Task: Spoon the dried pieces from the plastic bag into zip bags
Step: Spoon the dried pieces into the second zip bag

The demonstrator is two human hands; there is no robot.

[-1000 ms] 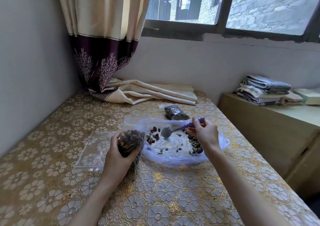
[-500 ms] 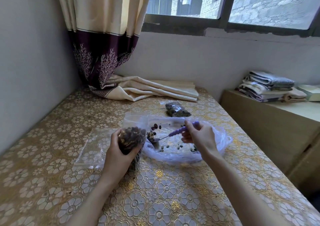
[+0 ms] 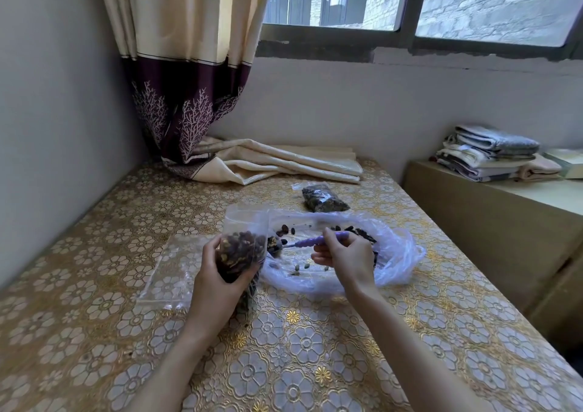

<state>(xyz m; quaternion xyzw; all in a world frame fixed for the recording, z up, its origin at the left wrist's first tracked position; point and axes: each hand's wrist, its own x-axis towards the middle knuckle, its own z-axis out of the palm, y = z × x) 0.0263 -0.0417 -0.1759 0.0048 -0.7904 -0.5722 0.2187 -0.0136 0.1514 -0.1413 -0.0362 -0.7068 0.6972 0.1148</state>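
**Spoon loaded, zip bag mouth right beside it**

So here's how it stands on the bench (image 3: 315,348) with the gold flowery cover. The left hand (image 3: 217,280) has its fingers wrapped round a zip bag (image 3: 241,250), holding it upright near the middle of the bench. It looks mostly full of dried pieces, with the clear top flap standing open above the fill line.

The right hand (image 3: 345,258) pinches the purple handle of a spoon (image 3: 307,241), fingers curled on it. The handle runs roughly side to side along the bench, with the bowl end pointing left at the zip bag. The bowl looks to be carrying a little heap of dark pieces, just beside the zip bag's right wall and below its open mouth, as far as I can tell.

The plastic bag (image 3: 394,253) lies spread flat under the right hand, with only scattered pieces left on it, a cluster toward its far right.

My guess: the next move is a short lift up and left to tip over the rim. The flap is floppy, so it could fold in.

A flat empty bag (image 3: 167,269) lies left of the zip bag, and a packed filled bag (image 3: 323,198) sits toward the far edge.
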